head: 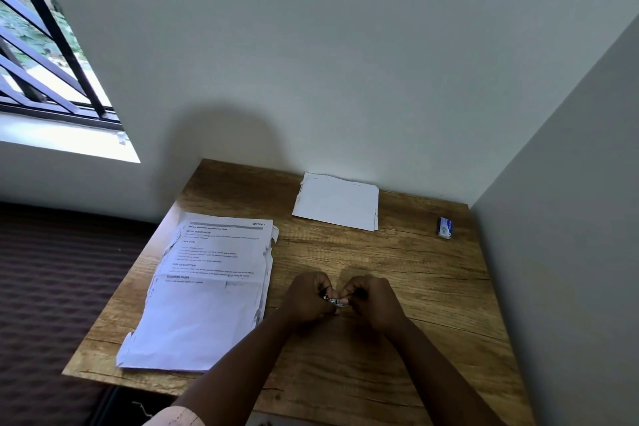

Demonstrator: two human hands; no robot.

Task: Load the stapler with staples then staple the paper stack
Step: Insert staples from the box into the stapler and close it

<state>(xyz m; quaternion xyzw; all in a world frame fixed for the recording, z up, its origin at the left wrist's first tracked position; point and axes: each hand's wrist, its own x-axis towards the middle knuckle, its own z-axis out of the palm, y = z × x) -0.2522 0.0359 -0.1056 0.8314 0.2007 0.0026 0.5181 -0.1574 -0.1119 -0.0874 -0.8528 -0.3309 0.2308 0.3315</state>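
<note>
Two hands, left (306, 299) and right (371, 301), clamped on one stapler (334, 301); two paper stacks (207, 287); one staple box (445, 227).

A wooden table (432, 287) sits in a corner of pale grey walls (345, 62). A barred window (45, 55) at upper left admits daylight.

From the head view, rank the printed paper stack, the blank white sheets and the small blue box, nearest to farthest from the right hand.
Measured from the right hand:
1. Printed paper stack, to the left across the table, beyond the left hand.
2. Blank white sheets, ahead by the back wall; a near call with the first.
3. Small blue box, far right corner.
</note>
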